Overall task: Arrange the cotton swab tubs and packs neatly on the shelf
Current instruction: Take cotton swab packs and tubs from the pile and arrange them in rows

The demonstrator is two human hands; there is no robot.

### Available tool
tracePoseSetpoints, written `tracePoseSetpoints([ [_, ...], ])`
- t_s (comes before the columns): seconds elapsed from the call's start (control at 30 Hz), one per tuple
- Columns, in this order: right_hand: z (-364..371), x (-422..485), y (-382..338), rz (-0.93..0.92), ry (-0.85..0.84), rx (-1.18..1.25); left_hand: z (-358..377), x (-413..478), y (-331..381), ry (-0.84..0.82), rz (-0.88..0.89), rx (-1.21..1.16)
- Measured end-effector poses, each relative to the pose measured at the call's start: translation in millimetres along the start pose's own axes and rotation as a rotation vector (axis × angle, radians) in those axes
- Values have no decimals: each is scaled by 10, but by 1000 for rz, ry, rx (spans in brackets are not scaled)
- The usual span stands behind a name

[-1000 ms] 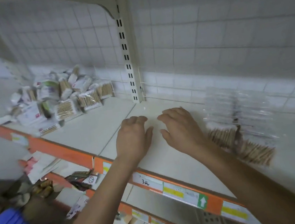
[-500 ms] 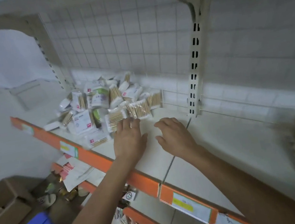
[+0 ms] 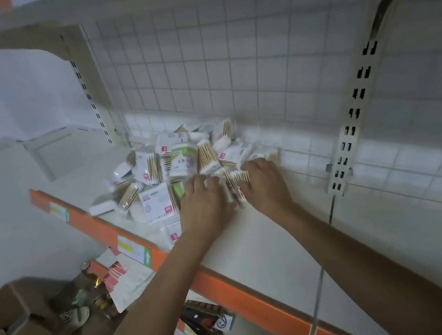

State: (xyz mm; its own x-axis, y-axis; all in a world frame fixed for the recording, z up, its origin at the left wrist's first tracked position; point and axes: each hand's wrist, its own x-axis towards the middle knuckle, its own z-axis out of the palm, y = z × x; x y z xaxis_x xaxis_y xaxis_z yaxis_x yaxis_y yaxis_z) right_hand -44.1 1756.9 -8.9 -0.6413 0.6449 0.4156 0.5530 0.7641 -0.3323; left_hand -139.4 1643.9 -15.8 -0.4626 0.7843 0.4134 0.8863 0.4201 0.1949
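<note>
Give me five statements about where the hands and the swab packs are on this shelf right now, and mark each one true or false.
1. Both hands, the left hand and the right hand, are at the near edge of the pile of cotton swab packs. True.
2. The packs stand in neat rows. False: they lie in a jumbled heap.
3. The shelf has an orange front strip. True.
4. A wire grid panel backs the shelf. True.
5. The pile sits on the right section of the shelf. False: it lies in the left section, left of the slotted upright.
</note>
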Motion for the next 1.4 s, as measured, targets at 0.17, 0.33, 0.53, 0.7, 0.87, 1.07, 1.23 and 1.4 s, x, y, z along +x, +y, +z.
tracePoseSetpoints([
  [0.17, -35, 242, -50, -10, 61, 24, -53, 199, -75, 275, 32, -19],
  [0.33, -45, 484, -150, -1, 81, 6, -95, 430, -246, 272, -89, 47],
  [0.53, 65, 737, -274, -8, 11, -17, -168, 528, -286, 155, -279, 2],
  [0.7, 137, 801, -280, -7, 1, -24, -198, 527, -291, 136, -314, -110],
  [0.87, 38, 732, -231, -14, 128, 120, -132, 547, -293, 273, -189, -146],
  [1.07, -305, 477, -23, 111, 308, 345, -59, 510, 65, 300, -88, -361],
  [1.23, -637, 97, 273, 193, 357, 349, 66, 421, 470, 226, -32, -525],
  [1.4, -932, -424, 625, 309, 374, 374, 181, 236, 968, 143, 2, -622],
])
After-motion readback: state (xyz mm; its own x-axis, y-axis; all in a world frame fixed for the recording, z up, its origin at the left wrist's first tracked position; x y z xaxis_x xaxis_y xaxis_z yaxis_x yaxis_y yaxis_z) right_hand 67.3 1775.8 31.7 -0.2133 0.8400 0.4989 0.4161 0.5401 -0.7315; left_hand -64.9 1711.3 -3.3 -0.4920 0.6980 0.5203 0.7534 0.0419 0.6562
